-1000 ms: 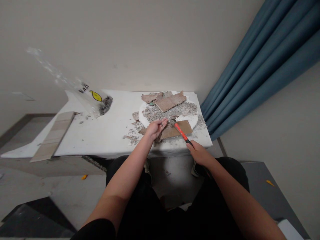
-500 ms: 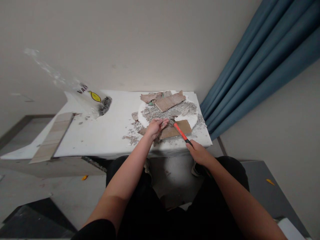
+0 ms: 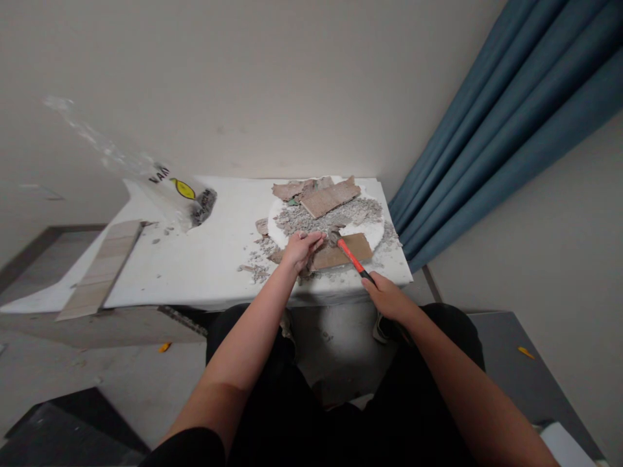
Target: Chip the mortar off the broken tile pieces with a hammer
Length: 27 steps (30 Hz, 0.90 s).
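My right hand [image 3: 387,297] is wrapped round the black end of a hammer [image 3: 350,254] with a red and black handle. The grey hammer head rests low over crumbled grey rubble [image 3: 311,217] and a flat brown board piece [image 3: 348,251]. Just left of the head is my left hand [image 3: 302,250], its thumb and fingers drawn together; whatever lies between them is too small to make out. Under the rubble shows a round white plate or board [image 3: 377,235]. Another broken board piece [image 3: 331,196] lies across the rubble's far side.
A white-covered table [image 3: 219,259] stands against the wall. On its left are a clear plastic bag [image 3: 172,191] with grey bits in it and a long wood-look strip [image 3: 104,266] overhanging the front edge. A blue curtain [image 3: 487,130] hangs at right.
My left hand's fingers have closed together a little and shifted slightly left, away from the hammer head. The hammer has hardly moved.
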{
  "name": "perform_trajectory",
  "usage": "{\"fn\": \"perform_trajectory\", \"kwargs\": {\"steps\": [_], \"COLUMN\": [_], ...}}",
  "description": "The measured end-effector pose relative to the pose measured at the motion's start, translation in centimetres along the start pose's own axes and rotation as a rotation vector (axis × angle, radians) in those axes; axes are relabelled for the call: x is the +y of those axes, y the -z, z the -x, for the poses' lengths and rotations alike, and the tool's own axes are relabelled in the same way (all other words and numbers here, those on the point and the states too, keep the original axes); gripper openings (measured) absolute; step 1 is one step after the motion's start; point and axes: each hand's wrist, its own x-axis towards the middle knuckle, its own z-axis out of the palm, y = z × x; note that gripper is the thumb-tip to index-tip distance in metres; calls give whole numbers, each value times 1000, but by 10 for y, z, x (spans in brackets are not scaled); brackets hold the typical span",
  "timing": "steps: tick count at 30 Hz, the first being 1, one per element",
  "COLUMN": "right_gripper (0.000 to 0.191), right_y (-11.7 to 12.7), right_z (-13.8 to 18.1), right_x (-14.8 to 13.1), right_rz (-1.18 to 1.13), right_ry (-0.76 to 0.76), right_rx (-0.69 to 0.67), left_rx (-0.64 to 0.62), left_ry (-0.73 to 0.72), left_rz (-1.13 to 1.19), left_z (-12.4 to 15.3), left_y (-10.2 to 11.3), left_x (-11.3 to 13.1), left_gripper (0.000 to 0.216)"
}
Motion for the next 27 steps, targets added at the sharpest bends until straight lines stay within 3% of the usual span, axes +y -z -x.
{"fn": "perform_trajectory", "kwargs": {"steps": [8, 12, 21, 27], "right_gripper": [25, 24, 24, 25], "right_y": [3, 6, 8, 8], "right_z": [2, 0, 0, 0], "right_x": [-3, -4, -3, -4], "right_rz": [-112, -188, -166, -127], "right_ry": [-10, -41, -61, -55], "right_rx": [0, 3, 20, 21], "left_rx": [-76, -102, -51, -89], "left_ry": [-63, -174, -320, -379], "left_rz": [-96, -203, -548, -790], "left_z": [6, 9, 3, 2], "left_y": [-3, -2, 0, 1], "left_x": [-2, -4, -9, -8], "left_gripper": [51, 55, 49, 36]}}
